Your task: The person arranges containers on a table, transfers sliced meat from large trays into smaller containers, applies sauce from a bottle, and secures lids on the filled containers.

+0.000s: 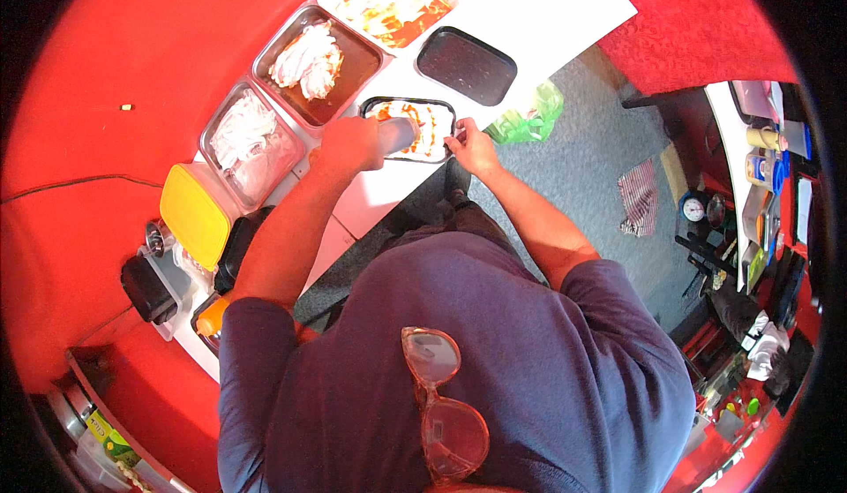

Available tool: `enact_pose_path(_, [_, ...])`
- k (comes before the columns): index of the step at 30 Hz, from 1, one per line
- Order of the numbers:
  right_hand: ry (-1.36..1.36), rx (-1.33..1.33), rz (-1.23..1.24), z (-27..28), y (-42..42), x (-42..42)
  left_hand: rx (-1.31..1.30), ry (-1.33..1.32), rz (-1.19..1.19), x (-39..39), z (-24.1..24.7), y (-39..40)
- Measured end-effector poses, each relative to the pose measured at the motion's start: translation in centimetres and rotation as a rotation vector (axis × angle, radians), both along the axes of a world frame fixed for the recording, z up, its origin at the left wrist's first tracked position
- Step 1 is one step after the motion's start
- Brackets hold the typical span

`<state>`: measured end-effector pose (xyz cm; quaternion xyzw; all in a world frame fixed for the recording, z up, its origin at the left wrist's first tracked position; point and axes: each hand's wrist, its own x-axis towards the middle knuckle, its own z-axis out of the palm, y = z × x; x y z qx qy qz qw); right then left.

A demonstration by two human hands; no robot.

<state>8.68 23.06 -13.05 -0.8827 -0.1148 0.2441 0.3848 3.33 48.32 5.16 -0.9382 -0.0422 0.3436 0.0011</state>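
Observation:
My left hand (pixel 349 143) grips a translucent bottle (pixel 397 135), tilted over a small black-rimmed tray (pixel 413 100). In that tray lies pale food (pixel 427 137) streaked with orange-red sauce. My right hand (pixel 474 149) is at the tray's right edge, thumb and fingers on the rim. Left of my left hand stand a deep tray of pale, raw-looking meat strips (pixel 308 63) and a clear container of similar pieces (pixel 241 129). Farther up, a white container (pixel 394 6) holds pale pieces in orange-red liquid. Beyond my right hand lies a dark tray (pixel 467 66).
A yellow-lidded tub (pixel 195 215) and an orange bottle (pixel 212 317) stand by my left arm. Past the white table's (pixel 562 10) edge is a green plastic bag (pixel 529 119). A striped cloth (pixel 638 198) lies on the floor. Another person (pixel 761 341) is at lower right.

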Motion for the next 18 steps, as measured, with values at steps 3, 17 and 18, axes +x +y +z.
enact_pose_path(3, [0.0, -0.013, 0.0, 0.1, -0.2, -0.3, -0.019, 0.046, 0.005, 0.6, 0.3, -0.4])
enact_pose_path(17, [0.015, 0.028, 0.031, 0.2, -0.2, 0.3, -0.089, 0.035, 0.052, -0.8, -0.2, -0.8])
enact_pose_path(18, [0.02, 0.036, 0.029, 0.2, -0.2, 0.3, -0.069, 0.052, 0.034, -0.7, 0.0, -0.8])
